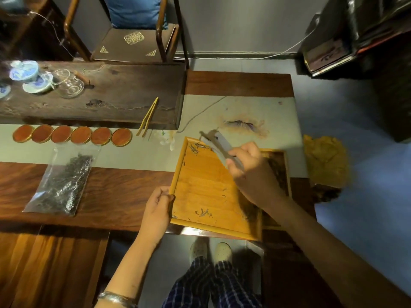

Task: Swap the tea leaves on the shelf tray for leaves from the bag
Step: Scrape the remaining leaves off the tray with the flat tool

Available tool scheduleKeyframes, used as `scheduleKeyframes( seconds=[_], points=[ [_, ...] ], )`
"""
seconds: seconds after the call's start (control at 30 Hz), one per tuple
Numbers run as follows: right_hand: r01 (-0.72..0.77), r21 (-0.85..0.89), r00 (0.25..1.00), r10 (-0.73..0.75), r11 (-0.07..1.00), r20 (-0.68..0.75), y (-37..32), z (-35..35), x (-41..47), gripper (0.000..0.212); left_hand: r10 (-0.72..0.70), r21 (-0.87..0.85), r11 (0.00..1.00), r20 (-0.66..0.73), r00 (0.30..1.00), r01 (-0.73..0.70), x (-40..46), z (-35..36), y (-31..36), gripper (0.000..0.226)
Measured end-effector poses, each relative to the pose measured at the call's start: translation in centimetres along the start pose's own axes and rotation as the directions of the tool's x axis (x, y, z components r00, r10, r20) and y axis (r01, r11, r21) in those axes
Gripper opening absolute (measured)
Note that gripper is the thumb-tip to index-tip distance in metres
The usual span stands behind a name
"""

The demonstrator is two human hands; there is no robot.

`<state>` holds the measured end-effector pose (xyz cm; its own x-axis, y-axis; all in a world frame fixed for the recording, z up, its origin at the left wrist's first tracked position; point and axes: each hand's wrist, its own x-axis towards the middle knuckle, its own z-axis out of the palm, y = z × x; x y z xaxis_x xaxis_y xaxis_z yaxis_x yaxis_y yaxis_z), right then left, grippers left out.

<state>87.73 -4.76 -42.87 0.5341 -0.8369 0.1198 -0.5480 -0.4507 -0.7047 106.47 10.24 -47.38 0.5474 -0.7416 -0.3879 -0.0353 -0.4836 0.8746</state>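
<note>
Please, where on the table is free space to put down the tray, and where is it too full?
Free: the wood between the bag of tea leaves and the tray, in front of the coasters. Also bare: the dark board's middle, between glass pitcher and tongs. Crowded: the far left teaware.

No readable text, label, brand or number anywhere. The chair cushion (pixel 131 46) carries only gold ornamental motifs, no letters. The clear bag (pixel 61 183) beyond the left fingers shows no print.
</note>
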Motion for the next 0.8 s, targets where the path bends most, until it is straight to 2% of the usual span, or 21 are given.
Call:
scheduleKeyframes(
  seconds=[0.13, 0.27, 0.37, 0.43, 0.5, 0.63, 0.8],
  points=[
    [-0.024, -0.222, 0.989, 0.055, 0.975, 0.135, -1.1, 1.8, -4.5, 0.029, 0.041, 0.004, 0.999, 0.001, 0.999, -0.041, -0.7, 0.3, 1.0, 0.027],
    [0.032, -0.237, 0.996, -0.01, 0.971, 0.093, -1.7, 2.6, -5.5, 0.028, 0.064, -0.003, 0.998, -0.003, 0.998, -0.064, -1.3, 0.4, 1.4, 0.027],
    [0.065, -0.244, 0.998, -0.062, 0.968, 0.022, -1.8, 2.8, -5.3, 0.048, 0.048, -0.01, 0.999, -0.003, 0.999, -0.048, -1.8, 0.4, 1.5, 0.027],
    [0.069, -0.265, 0.998, -0.064, 0.962, 0.029, -1.9, 3.1, -4.9, 0.065, 0.036, -0.021, 0.999, -0.002, 0.999, -0.036, -2.1, 0.3, 1.5, 0.027],
    [0.082, -0.287, 0.995, -0.064, 0.954, 0.072, -2.1, 3.6, -4.5, 0.072, 0.006, -0.044, 0.999, 0.016, 1.0, -0.005, -2.5, 0.2, 1.5, 0.027],
    [0.108, -0.294, 0.989, -0.074, 0.95, 0.124, -2.6, 4.6, -4.4, 0.064, -0.028, -0.048, 0.998, 0.046, 0.999, 0.03, -3.3, 0.1, 1.8, 0.028],
    [0.119, -0.233, 0.992, -0.128, 0.965, -0.022, -2.9, 5.8, -4.6, 0.03, -0.03, -0.049, 0.998, 0.047, 0.998, 0.032, -3.7, 0.3, 1.9, 0.027]
  ],
)
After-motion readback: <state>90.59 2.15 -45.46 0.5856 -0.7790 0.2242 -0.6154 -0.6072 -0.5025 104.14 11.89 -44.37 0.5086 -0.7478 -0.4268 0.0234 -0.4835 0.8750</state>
